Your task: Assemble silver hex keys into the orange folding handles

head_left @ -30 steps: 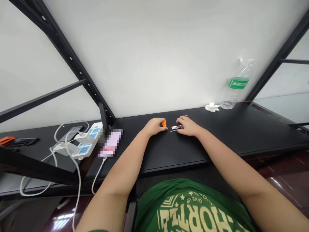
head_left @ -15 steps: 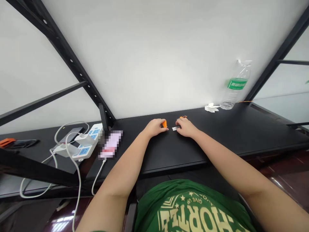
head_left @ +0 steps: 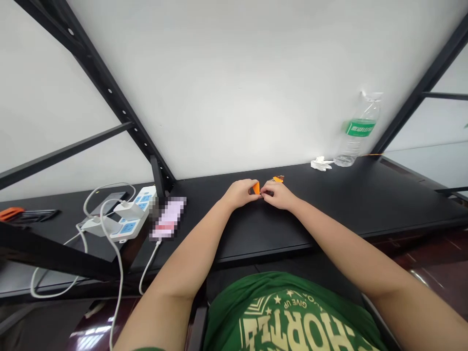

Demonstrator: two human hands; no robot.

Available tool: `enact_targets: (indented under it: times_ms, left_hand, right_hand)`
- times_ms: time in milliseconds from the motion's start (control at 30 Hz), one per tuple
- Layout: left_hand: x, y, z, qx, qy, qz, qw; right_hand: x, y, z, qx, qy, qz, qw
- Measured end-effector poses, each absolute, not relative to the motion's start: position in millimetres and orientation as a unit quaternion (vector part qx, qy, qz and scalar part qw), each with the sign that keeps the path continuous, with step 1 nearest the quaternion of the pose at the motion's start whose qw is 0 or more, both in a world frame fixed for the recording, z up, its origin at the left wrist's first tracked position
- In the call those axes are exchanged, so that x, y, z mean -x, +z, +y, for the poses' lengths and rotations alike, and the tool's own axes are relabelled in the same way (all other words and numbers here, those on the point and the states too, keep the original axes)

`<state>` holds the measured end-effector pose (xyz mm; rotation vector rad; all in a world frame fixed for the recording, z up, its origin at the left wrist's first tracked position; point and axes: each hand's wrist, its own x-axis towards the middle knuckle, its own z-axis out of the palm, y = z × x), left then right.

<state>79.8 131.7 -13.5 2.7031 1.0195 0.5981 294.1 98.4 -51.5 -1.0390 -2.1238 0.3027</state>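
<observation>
Pinched between the thumb and fingers of my left hand (head_left: 240, 193) is a small orange piece (head_left: 256, 188). My right hand (head_left: 278, 195) is closed at the right end of that piece, its fingertips nearly touching my left fingertips. What my right fingers hold is too small and hidden to make out. Just behind my right hand, another orange item (head_left: 278, 179) with thin dark prongs lies on the black table (head_left: 256, 234).
A clear bottle (head_left: 360, 127) with a green label and a crumpled white tissue (head_left: 321, 164) stand near the wall. On the left are a blurred phone (head_left: 168, 217), a white power strip (head_left: 136, 214), cables, a black frame post and an orange-handled tool (head_left: 11, 213).
My left hand has moved right with the orange piece, and my right hand has shifted slightly left, so the fingertips meet. The silvery strips by my right fingers no longer show.
</observation>
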Motion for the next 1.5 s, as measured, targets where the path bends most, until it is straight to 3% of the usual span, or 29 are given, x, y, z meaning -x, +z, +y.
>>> enact_targets:
  times_ms: [433,667,800,1000,1233,1500]
  left_hand:
    - [-70.9,-16.9,140.3,-0.904,0.170,0.385,0.078]
    - [-62.4,-16.5,144.2,-0.898,0.162,0.397,0.098]
    - [-64.4,-18.3,145.3,-0.897,0.161,0.397,0.107]
    - [-60.5,-21.3,150.4,-0.887,0.183,0.410,0.104]
    - [-61.2,-22.0,148.9,-0.885,0.192,0.410,0.105]
    - [-63.8,-21.1,146.0,-0.888,0.204,0.401,0.099]
  right_hand:
    - [-295.2,-48.9,99.3,0.499,0.123,-0.786,0.345]
    - [-330.2,-39.2,98.3,0.523,0.221,-0.788,0.237]
    - [-338.4,-40.4,100.5,0.553,0.214,-0.780,0.199]
    - [-334.2,-34.7,99.2,0.569,0.138,-0.783,0.212]
    - [-329.3,-43.2,102.6,0.540,0.137,-0.812,0.172]
    - [-328.1,-52.5,108.2,0.535,0.126,-0.806,0.218]
